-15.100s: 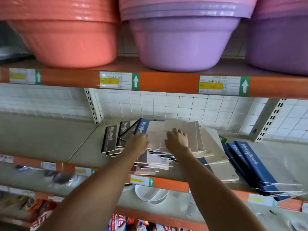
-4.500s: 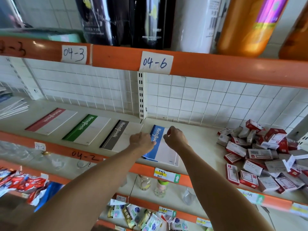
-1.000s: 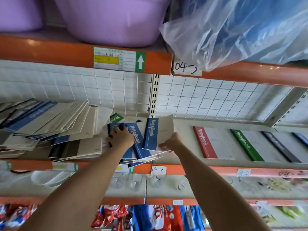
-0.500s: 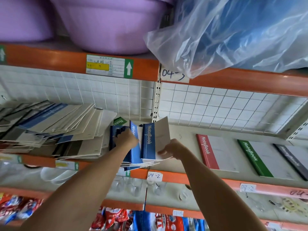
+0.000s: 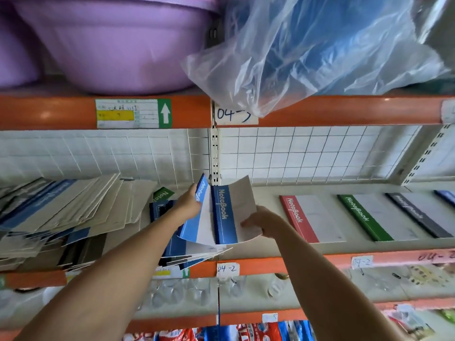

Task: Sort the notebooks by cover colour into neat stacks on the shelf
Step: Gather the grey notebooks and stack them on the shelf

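My right hand (image 5: pixel 258 223) grips the lower right edge of a blue-spined notebook (image 5: pixel 231 212), lifted and tilted above the shelf. My left hand (image 5: pixel 189 201) holds a second blue-spined notebook (image 5: pixel 197 217) just left of it, also raised. Under them lie more blue notebooks (image 5: pixel 177 249) near the shelf's front edge. A messy pile of mixed notebooks (image 5: pixel 73 212) fills the left of the shelf, with a green one (image 5: pixel 162 194) poking out behind. To the right lie sorted notebooks: red (image 5: pixel 307 217), green (image 5: pixel 364 216), black (image 5: pixel 416 212), and a blue one (image 5: pixel 446 196) at the frame's edge.
The orange shelf rail (image 5: pixel 295 263) runs along the front, tagged 04-2. A white wire grid (image 5: pixel 307 153) backs the shelf. Overhead stand a purple basin (image 5: pixel 118 43) and a plastic-wrapped blue bundle (image 5: pixel 320 45). Glassware and snack packets sit on lower shelves.
Both hands have lifted their blue notebooks higher off the stack; the left one now tilts steeply upward beside the right one. The camera view has shifted slightly left.
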### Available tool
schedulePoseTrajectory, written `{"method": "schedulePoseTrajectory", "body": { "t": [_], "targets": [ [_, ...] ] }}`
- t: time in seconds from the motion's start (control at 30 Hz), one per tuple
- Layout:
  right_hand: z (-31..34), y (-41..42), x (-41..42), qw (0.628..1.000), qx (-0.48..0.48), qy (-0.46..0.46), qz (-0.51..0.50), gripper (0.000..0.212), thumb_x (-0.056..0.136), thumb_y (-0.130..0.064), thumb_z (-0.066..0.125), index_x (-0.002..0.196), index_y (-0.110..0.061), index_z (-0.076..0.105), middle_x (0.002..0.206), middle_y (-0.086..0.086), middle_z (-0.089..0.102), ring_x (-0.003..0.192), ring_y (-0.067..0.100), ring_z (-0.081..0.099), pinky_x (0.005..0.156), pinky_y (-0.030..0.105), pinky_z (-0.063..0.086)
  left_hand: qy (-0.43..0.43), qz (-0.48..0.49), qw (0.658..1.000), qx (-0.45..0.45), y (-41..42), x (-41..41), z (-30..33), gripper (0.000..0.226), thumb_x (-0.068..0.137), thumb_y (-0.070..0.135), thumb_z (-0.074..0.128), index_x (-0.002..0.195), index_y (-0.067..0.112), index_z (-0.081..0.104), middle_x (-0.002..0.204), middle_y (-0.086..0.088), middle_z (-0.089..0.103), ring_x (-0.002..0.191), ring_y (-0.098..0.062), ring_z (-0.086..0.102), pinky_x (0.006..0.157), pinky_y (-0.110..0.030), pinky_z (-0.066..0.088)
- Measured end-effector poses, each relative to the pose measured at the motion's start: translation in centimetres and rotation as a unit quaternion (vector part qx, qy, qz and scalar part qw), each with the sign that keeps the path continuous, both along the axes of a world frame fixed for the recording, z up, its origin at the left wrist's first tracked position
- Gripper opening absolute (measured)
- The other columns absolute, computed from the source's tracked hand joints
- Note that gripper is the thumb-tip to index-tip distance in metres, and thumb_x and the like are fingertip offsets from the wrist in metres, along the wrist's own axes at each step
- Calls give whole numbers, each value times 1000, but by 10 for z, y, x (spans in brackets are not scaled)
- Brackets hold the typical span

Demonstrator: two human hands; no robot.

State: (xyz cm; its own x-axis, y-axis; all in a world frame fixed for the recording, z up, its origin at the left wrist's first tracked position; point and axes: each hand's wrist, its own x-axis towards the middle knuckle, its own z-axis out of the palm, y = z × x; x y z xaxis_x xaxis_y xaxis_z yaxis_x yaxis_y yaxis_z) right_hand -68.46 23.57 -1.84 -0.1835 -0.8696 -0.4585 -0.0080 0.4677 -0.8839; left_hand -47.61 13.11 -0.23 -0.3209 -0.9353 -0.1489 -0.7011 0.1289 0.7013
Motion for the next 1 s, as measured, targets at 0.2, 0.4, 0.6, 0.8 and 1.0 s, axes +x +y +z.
{"method": "schedulePoseTrajectory", "body": {
  "t": [0.2,0.4,0.6,0.8,1.0],
  "targets": [
    [5,33,-6,993,-28,-14,-114,48,76,4,68,121,-10,58,108,15,66,101,35,63,84,49,57,-24,-75,996,-51,-4,-25,9,59,102,11,43,154,25,20,145,-14,45,95,-29,56,65,-32,47],
    [14,72,2,954,-44,29,-296,34,77,-18,68,110,-21,62,110,14,67,108,36,60,98,51,49,-8,-169,983,-78,11,-57,13,36,99,7,42,132,17,34,108,-22,57,68,-29,52,54,-33,40],
    [18,137,22,942,-16,56,-329,39,81,-2,66,116,-16,61,110,12,67,105,36,61,97,51,50,-26,-245,964,-102,46,-87,13,50,96,7,45,143,19,30,123,-24,57,93,-39,58,68,-38,43],
    [15,196,25,924,18,35,-379,27,82,7,62,95,-16,62,104,16,67,91,32,63,95,51,51,-10,-317,944,-91,96,-111,17,53,95,6,45,144,21,31,119,-22,58,84,-33,53,67,-36,42],
    [6,241,12,871,27,59,-486,25,89,-4,58,113,-11,60,102,12,65,99,32,61,91,42,51,-26,-359,927,-104,143,-149,18,56,93,2,44,145,15,30,126,-28,53,105,-44,57,72,-38,41]
  ]
}}
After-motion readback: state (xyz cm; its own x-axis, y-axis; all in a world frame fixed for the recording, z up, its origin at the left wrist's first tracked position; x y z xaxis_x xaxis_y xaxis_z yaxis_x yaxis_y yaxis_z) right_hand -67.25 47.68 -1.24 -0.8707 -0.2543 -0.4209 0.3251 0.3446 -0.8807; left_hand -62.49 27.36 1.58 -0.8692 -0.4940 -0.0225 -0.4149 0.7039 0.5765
